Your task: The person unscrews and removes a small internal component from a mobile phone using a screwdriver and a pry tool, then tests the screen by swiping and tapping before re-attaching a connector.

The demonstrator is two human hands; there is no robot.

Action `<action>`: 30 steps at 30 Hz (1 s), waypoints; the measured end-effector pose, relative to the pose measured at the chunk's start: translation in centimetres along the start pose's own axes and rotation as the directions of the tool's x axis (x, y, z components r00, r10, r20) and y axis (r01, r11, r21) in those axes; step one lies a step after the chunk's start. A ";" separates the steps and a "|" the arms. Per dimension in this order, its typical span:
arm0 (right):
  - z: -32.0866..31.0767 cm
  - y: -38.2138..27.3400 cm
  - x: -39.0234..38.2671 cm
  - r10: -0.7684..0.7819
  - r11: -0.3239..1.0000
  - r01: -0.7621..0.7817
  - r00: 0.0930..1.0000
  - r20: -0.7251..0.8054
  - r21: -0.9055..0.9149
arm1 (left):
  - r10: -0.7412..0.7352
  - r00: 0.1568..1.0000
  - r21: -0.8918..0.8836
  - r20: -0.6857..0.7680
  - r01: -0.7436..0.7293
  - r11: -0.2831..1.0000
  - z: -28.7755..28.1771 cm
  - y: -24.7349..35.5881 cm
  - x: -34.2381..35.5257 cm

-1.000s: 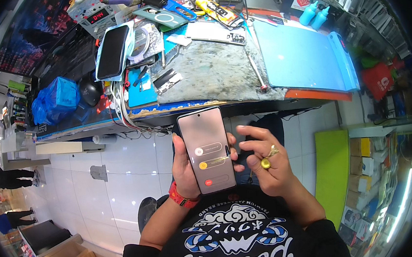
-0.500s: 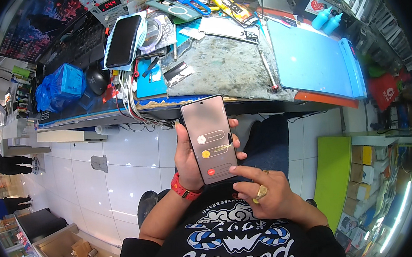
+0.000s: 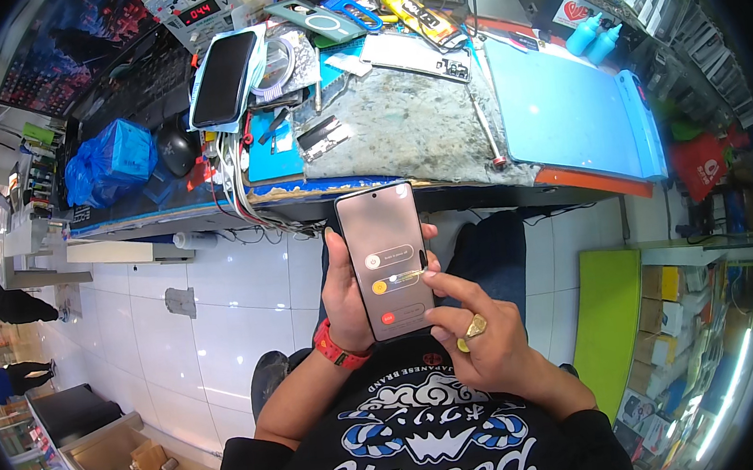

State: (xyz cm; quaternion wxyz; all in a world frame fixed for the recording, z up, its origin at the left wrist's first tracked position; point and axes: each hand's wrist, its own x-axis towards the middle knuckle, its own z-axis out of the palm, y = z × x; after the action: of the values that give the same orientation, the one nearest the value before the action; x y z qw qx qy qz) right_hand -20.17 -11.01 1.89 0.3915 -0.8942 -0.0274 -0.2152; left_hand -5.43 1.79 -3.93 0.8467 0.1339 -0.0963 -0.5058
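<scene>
A smartphone (image 3: pixel 385 265) with a lit screen rests in my left hand (image 3: pixel 346 296), held upright in front of my lap. My left thumb lies along its left edge and the fingertips wrap round the right edge. Three pill-shaped sliders show on the screen: white, yellow and red, from top to bottom. My right hand (image 3: pixel 488 333) is at the phone's lower right, holding nothing. Its index finger stretches toward the screen's right edge beside the yellow slider, while the other fingers bend. Whether the fingertip touches the glass, I cannot tell.
Beyond the phone stands a cluttered workbench with a grey mat (image 3: pixel 403 130), a screwdriver (image 3: pixel 488 131), a blue mat (image 3: pixel 563 111) and another phone (image 3: pixel 227 78). Cables (image 3: pixel 232 171) hang over its front edge. A blue plastic bag (image 3: pixel 110 160) lies left. A glass display case (image 3: pixel 681 334) is at right.
My right index finger has moved up from beside the red slider to near the yellow one. The phone has shifted slightly down and right in view.
</scene>
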 end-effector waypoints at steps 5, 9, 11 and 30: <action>0.0 0.1 0.3 0.002 1.000 -0.002 1.000 -0.016 0.007 | 0.002 1.000 -0.018 0.023 -0.002 1.000 0.1 -0.2 0.2; 0.1 -0.1 0.5 0.033 0.999 -0.033 0.999 0.023 0.008 | 0.003 1.000 0.041 0.007 -0.004 0.999 0.0 -0.3 0.1; 0.2 -0.4 0.9 0.042 0.999 -0.042 0.998 0.041 0.005 | 0.004 1.000 0.077 0.000 -0.004 0.997 0.0 -0.4 0.0; 0.5 -0.5 1.0 0.110 0.986 -0.117 0.992 -0.061 -0.116 | 0.022 0.984 0.080 -0.176 -0.009 0.997 1.1 -0.1 -0.6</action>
State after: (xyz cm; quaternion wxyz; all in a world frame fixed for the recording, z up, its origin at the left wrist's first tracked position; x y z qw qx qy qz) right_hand -19.18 -10.44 2.39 0.3497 -0.9099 0.0470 -0.2180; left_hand -6.15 2.17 -2.96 0.8499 0.2107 -0.0417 -0.4812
